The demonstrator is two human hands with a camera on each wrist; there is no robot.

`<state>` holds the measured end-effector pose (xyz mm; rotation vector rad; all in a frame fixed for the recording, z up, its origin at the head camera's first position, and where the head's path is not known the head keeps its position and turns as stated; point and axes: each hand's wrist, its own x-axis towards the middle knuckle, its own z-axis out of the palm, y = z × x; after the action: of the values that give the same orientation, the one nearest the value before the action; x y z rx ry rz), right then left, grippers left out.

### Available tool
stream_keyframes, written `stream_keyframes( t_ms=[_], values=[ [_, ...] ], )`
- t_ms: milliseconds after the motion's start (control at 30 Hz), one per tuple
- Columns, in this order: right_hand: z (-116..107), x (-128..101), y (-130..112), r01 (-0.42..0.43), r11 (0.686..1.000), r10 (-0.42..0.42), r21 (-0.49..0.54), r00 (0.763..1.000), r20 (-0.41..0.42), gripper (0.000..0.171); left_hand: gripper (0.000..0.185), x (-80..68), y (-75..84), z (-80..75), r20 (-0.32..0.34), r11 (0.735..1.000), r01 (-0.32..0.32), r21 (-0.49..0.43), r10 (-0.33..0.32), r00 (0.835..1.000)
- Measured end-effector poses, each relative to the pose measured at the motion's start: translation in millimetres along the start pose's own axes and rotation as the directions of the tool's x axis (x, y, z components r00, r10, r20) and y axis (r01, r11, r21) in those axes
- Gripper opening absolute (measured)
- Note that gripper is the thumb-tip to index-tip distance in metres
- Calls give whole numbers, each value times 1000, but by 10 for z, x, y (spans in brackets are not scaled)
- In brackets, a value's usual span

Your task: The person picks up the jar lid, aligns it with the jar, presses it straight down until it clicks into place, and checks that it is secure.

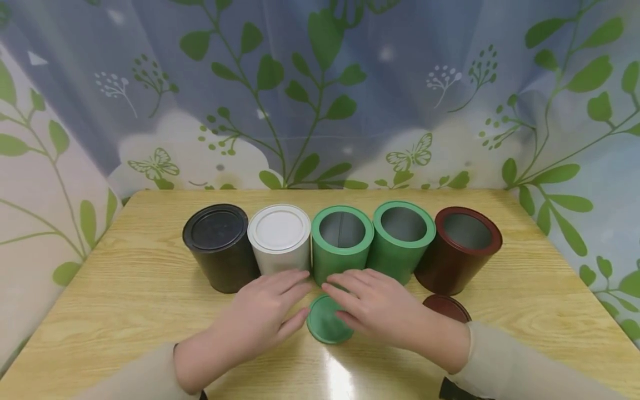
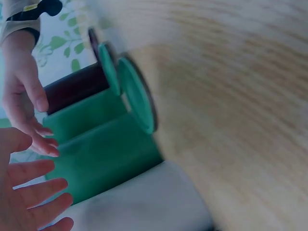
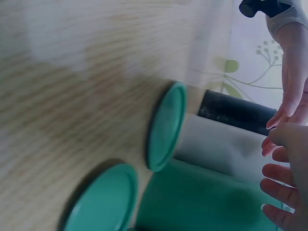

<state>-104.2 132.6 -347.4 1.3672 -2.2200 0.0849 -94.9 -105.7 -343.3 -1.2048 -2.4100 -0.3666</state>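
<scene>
My left hand (image 1: 267,308), fingers extended and holding nothing, hovers in front of the white can (image 1: 279,228). Opposite it, my right hand (image 1: 377,305) is likewise free of any object, fingers stretched toward the left hand, before two uncovered green cans (image 1: 342,261) (image 1: 400,255). Between the hands a round green lid (image 1: 327,319) lies on the table. A second green lid (image 3: 103,199) shows in the right wrist view; the right hand hides it from the head camera. Beyond the right wrist lies a dark red lid (image 1: 446,307), partly covered by the forearm.
The cans stand in a row across the wooden table (image 1: 125,311). A black can (image 1: 220,250) with its lid on is at the left end, and an uncovered dark red can (image 1: 452,261) at the right end. Behind the table hangs a leaf-patterned curtain (image 1: 320,139).
</scene>
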Motion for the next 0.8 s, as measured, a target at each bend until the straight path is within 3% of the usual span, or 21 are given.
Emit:
stream_keyframes(
  t_ms=[400,633,800],
  values=[
    [169,-224,8,-35,999,30,34,989,147,47,31,-47,12,360,129,1000,-12,-11,14,992],
    [281,-330,-7,-99,994,78,47,939,334,53,36,-65,27,545,281,999,16,33,-24,959],
    [357,-357,-41,-99,993,68,58,916,396,54,43,-73,44,614,326,999,5,40,-18,945]
  ],
)
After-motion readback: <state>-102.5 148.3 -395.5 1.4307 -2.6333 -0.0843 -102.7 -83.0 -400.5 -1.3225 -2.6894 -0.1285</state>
